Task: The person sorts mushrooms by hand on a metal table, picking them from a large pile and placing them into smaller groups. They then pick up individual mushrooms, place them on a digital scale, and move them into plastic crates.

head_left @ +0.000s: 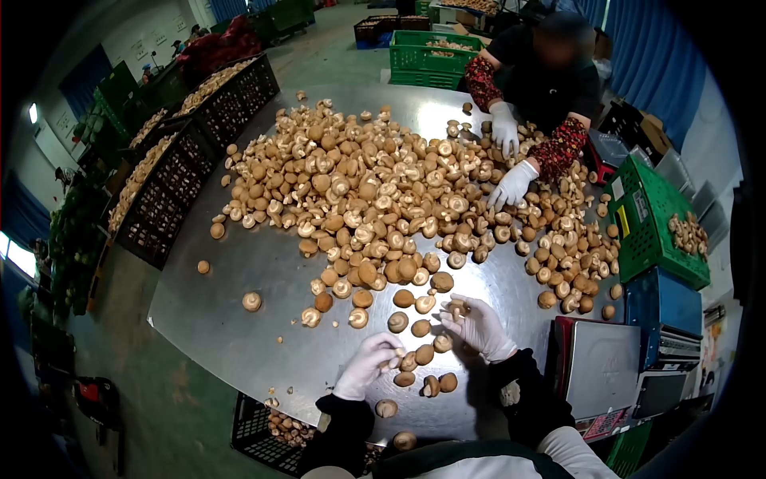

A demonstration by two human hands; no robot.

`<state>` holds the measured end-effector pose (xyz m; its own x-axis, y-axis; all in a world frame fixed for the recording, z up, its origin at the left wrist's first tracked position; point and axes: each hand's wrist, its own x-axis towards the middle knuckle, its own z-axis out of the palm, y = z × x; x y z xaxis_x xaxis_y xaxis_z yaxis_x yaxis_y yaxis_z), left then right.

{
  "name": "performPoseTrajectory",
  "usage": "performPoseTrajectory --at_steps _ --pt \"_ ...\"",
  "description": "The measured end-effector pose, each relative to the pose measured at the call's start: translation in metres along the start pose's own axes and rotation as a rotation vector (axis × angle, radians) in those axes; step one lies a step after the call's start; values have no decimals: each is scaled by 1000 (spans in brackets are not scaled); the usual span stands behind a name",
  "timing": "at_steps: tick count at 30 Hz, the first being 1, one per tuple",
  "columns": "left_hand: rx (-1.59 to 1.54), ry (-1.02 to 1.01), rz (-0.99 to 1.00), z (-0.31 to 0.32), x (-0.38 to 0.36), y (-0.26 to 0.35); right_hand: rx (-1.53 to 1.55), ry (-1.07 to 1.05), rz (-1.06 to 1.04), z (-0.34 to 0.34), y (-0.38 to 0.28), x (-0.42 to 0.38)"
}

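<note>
A big pile of brown-capped mushrooms (351,184) covers the back and middle of the metal table (215,279). My left hand (365,367), in a white glove, is closed near the front edge, fingertips pinching a mushroom (399,352) that they partly cover. To its right, my white-gloved right hand (482,329) grips another mushroom (457,309) between thumb and fingers, with its stem showing. Several loose mushrooms lie between and around my hands, among them one cap (420,328) and one with its pale underside up (443,342).
Across the table a person (550,76) reaches into the pile with two white-gloved hands (512,185). Black crates of mushrooms (167,191) line the left side. A green crate (650,223) and a scale (602,367) stand at right. A black crate (254,435) sits below the front edge.
</note>
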<state>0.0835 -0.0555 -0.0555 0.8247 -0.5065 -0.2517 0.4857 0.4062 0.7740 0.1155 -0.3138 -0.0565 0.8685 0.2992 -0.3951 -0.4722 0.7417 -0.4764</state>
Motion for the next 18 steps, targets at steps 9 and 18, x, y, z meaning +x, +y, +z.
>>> performPoseTrajectory --at_steps 9,18 --pt "-664 289 -99 -1 -121 -26 -883 -678 89 83 109 -53" --pt "5 904 -335 -113 -270 -73 -1360 -247 -375 72 62 41"
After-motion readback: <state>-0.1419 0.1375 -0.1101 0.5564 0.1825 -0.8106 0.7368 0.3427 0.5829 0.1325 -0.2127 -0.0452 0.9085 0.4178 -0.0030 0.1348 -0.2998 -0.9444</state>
